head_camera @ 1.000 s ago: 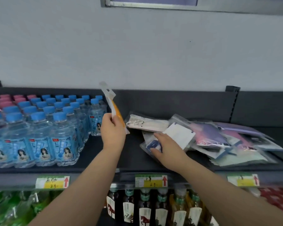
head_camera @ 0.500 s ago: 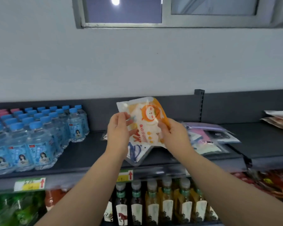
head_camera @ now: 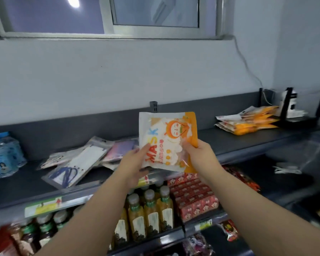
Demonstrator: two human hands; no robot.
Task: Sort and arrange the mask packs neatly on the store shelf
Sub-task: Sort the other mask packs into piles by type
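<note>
An orange and white mask pack point(head_camera: 166, 137) with a cartoon face is held upright in front of me, above the dark shelf point(head_camera: 248, 143). My left hand point(head_camera: 135, 163) grips its lower left edge, thumb on the front. My right hand point(head_camera: 199, 157) pinches its lower right edge. A loose heap of clear, pink and purple mask packs point(head_camera: 85, 159) lies on the shelf to the left. A stack of matching orange packs point(head_camera: 248, 121) sits on the shelf at the far right.
Blue-capped water bottles point(head_camera: 4, 156) stand at the shelf's left end. Below are juice bottles point(head_camera: 150, 215) and red boxes point(head_camera: 194, 196). A white camera and black router point(head_camera: 292, 109) stand at the far right. A window is overhead.
My view has swung to the right, bringing the orange stack into sight. Both hands have carried the orange pack rightward, away from the loose heap.
</note>
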